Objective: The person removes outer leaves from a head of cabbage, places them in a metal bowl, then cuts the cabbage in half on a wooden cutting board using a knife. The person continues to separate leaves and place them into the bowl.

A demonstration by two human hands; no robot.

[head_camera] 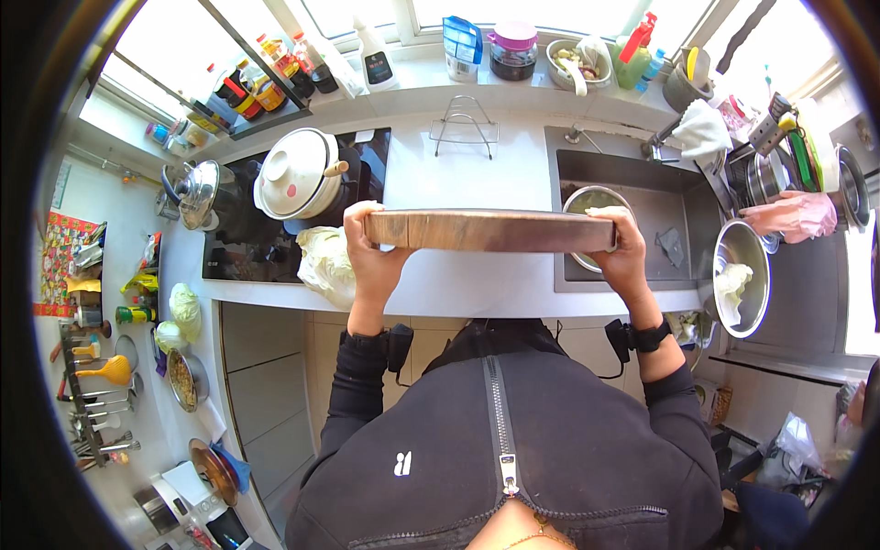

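Observation:
A thick wooden cutting board (491, 230) is held up edge-on above the white countertop (474, 278), between both hands. My left hand (371, 237) grips its left end, and my right hand (622, 244) grips its right end. Just beside my left wrist lies a pale cabbage (326, 265) at the counter's front. Beneath my right hand, a metal bowl (584, 196) sits in the sink (660, 234), partly hidden by the board. Behind the board a wire rack (464, 130) stands on the counter with nothing in it.
On the left, a white lidded pot (292, 172) and a steel pot (199, 192) stand on the black cooktop (247, 254). A steel basin (742, 275) with a cabbage leaf is right of the sink. Sauce bottles (275, 69) and a purple-lidded jar (513, 51) line the windowsill.

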